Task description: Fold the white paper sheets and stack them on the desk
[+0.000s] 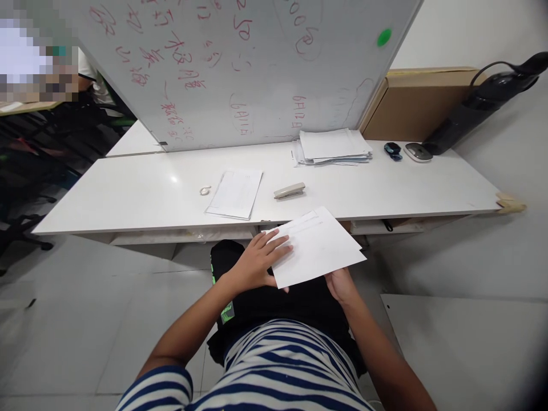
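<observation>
Over my lap, in front of the desk edge, I hold a few white sheets of paper (321, 248), slightly fanned. My left hand (259, 260) grips their left side, fingers spread over the top sheet and thumb at the lower edge. From beneath, my right hand (341, 284) supports the right side; its fingers are mostly hidden under the paper. On the desk just beyond lies a light-coloured stapler (289, 191). Left of it is a thin stack of papers (235, 194), with a small white ring-shaped item (205, 190) beside that.
A whiteboard (265, 74) with red writing stands at the back of the white desk (141, 188). Before it sits a thicker paper pile (334, 145). To the right are a cardboard box (419, 105), a computer mouse (418, 152), a dark watch-like item (393, 150) and a black bottle (475, 105).
</observation>
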The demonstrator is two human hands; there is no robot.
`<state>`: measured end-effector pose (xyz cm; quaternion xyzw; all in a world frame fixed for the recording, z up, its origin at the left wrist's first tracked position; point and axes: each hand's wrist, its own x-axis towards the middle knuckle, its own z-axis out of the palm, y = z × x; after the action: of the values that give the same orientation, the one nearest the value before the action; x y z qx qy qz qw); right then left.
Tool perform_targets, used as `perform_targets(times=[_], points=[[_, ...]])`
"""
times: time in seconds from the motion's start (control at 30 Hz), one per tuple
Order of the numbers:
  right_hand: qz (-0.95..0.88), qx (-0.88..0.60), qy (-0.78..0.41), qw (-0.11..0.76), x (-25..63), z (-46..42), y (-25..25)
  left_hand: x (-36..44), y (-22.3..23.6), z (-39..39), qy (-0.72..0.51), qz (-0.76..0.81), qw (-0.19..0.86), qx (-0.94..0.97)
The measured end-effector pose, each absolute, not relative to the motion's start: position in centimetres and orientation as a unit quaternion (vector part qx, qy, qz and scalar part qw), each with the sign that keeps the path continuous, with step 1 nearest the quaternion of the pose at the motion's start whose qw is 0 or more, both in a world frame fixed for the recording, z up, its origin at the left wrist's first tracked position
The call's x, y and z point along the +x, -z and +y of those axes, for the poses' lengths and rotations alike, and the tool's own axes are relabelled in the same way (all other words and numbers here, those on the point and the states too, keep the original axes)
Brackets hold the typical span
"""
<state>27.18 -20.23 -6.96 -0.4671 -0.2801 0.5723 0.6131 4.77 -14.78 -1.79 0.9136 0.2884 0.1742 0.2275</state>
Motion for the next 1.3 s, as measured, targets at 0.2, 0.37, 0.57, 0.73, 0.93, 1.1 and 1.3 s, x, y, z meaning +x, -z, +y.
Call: perform_targets(times=[0.2,0.37,0.57,0.73,0.93,1.1,1.3], points=[[-0.284,-0.465,-0.552,0.631,27.6,-19.9,6.7,4.0,3.2,-17.0,-0.307,0.388,0.365,0.788],[-0.317,-0.466,-0.549,0.617,27.1,-19.6,6.4,6.0,4.5,-18.3,-0.389,0.474,0.649,0.451],[-0.347,-0.487,-0.561,0.573,28.2,-19.4,6.9,6.7,4.9,-17.1,-0.426,0.490,0.675,0.352],[-0.377,-0.451,-0.602,0.541,32.4,-17.0,5.2,6.2,4.1,-13.7,-0.451,0.530,0.554,0.456],[-0.505,-0.515,-0.410,0.558,33.4,-11.8,-0.1,7.8,0.4,-8.6,-0.498,0.505,0.391,0.588],[-0.483,-0.564,-0.292,0.602,32.0,-8.7,-0.6,9.4,-0.6,-6.3,-0.520,0.472,0.309,0.641],[-0.474,-0.602,-0.284,0.577,30.6,-7.0,3.3,9.7,3.5,-5.3,-0.457,0.518,0.304,0.656]])
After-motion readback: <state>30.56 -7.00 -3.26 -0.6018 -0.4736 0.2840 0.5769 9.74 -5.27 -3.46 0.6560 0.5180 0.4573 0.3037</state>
